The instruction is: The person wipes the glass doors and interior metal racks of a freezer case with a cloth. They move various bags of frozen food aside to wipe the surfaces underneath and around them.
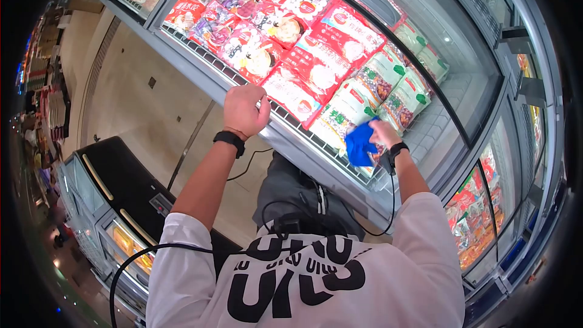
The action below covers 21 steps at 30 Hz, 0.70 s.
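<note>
In the head view my right hand (385,134) is closed on a blue cloth (361,144), which hangs inside the chest freezer near its front wall. Right behind the cloth lie green-and-white bags of frozen food (347,111). My left hand (245,111) is curled over the freezer's front rim (209,79), its fingertips partly hidden. Red-and-white frozen food packets (294,92) lie just beyond that hand.
A dark-framed glass lid (446,112) crosses the freezer's right part. A wire rack (282,112) lines the inner front. Other freezers (480,206) stand at right, and a black-topped cabinet (130,176) at left. A cable (393,206) hangs by my right wrist.
</note>
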Available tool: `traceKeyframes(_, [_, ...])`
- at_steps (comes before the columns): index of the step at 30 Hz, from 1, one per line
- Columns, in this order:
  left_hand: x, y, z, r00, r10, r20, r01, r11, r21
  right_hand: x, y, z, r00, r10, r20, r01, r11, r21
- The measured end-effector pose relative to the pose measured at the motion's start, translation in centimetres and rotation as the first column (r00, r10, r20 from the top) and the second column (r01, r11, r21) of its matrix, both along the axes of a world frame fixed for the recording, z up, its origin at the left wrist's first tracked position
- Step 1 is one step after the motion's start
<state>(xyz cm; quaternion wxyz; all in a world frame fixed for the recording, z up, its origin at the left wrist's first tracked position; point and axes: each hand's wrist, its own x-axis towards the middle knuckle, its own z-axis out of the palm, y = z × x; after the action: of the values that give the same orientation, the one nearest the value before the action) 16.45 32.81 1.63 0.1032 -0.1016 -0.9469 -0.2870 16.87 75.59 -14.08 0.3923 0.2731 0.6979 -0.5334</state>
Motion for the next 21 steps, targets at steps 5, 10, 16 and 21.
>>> traceKeyframes(5, [-0.2,0.1,0.1,1.000,0.003,0.007,-0.003,1.000,0.000,-6.0,3.7,-3.2,0.816,-0.380,-0.436,0.456,0.886,0.080])
traceKeyframes(10, [-0.6,0.1,0.5,0.999,-0.032,-0.026,0.032,0.999,0.025,-7.3,4.6,-4.5,0.820,-0.282,-0.498,0.438,0.869,0.231])
traceKeyframes(16, [-0.6,0.1,0.7,1.000,-0.026,0.012,0.025,0.999,0.025,-7.1,3.1,-4.8,0.730,0.218,-0.648,0.361,0.682,0.636])
traceKeyframes(21, [-0.2,0.1,0.5,0.998,0.007,0.066,-0.006,1.000,-0.018,-8.6,1.9,-5.7,0.771,0.269,-0.577,0.177,0.780,0.601])
